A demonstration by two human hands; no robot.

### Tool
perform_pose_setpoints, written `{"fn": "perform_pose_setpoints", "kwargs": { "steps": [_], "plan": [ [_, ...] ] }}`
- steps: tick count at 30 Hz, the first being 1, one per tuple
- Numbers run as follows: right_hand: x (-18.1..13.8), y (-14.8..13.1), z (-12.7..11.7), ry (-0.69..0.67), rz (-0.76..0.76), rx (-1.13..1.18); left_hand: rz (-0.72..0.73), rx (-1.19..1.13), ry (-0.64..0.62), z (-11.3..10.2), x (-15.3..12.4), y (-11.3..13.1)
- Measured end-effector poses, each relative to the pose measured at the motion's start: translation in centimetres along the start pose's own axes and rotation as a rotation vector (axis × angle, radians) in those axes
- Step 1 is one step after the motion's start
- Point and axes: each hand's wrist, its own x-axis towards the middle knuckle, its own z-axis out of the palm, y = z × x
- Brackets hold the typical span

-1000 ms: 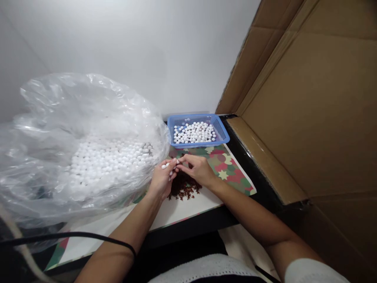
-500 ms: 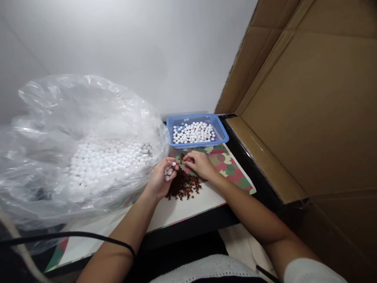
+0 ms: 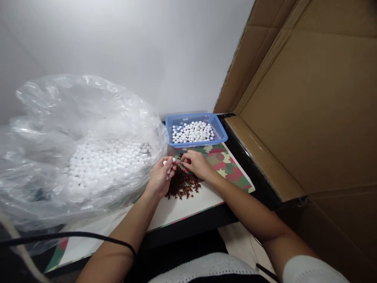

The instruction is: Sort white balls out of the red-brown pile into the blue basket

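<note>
Clock centred on the pile of brown pieces (image 3: 183, 186). Surface: black table (image 3: 244, 157), patterned sheet (image 3: 232, 171) laid over it. Pale wall (image 3: 132, 47) at 12, cardboard panel (image 3: 324, 98) at 2. Blue basket (image 3: 220, 133) just past 12, holding white balls (image 3: 193, 133); clear plastic bag (image 3: 88, 88) at 9–10, holding more.

My left hand (image 3: 161, 175), at 10, is closed round several balls (image 3: 173, 160), count unclear. My right hand (image 3: 198, 163), at 1, is narrowed at thumb and fingers; cannot tell whether it grips anything. Hands partly hide the pile; frame cuts off the bag's left side.
</note>
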Motion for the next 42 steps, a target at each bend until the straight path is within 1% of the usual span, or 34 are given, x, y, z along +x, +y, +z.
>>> {"fn": "perform_pose_setpoints", "kwargs": {
  "steps": [3,6,11,13,15,17,20,22,24,29,35,42],
  "plan": [
    [0.1,0.2,-0.1,-0.001,-0.071,0.023,0.002,-0.038,-0.001,0.0,0.0,0.0],
    [0.0,0.2,-0.1,-0.033,-0.147,0.002,0.005,-0.064,0.004,0.1,0.1,0.1],
    [-0.1,0.4,-0.1,-0.068,-0.16,-0.07,0.015,-0.068,0.004,-0.1,0.2,0.1],
    [-0.1,0.4,-0.3,-0.076,-0.164,-0.061,0.015,-0.051,0.015,-0.1,0.3,0.0],
    [0.0,0.3,-0.6,-0.042,-0.127,0.03,0.015,-0.032,0.029,-0.2,0.3,-0.2],
    [0.1,0.0,-0.9,-0.012,-0.043,0.235,0.023,-0.014,0.028,-0.3,0.3,-0.5],
    [0.1,-0.6,-1.2,-0.031,0.084,0.595,0.03,0.015,-0.001,-0.4,0.2,-0.7],
    [0.0,-0.9,-1.3,-0.036,0.134,0.728,0.022,0.034,-0.015,-0.4,0.2,-0.8],
    [-0.1,-1.0,-1.2,-0.029,0.159,0.784,0.015,0.052,-0.014,-0.4,0.1,-0.8],
    [-0.1,-1.1,-1.0,-0.061,0.179,0.879,0.038,0.107,-0.039,-0.4,0.0,-0.9],
    [-0.1,-1.3,-1.4,-0.086,0.199,0.897,0.056,0.151,-0.071,-0.4,0.0,-0.9],
    [-0.2,-1.1,-1.5,-0.126,0.196,0.962,0.051,0.174,-0.071,-0.3,-0.2,-0.9]
  ]
}}
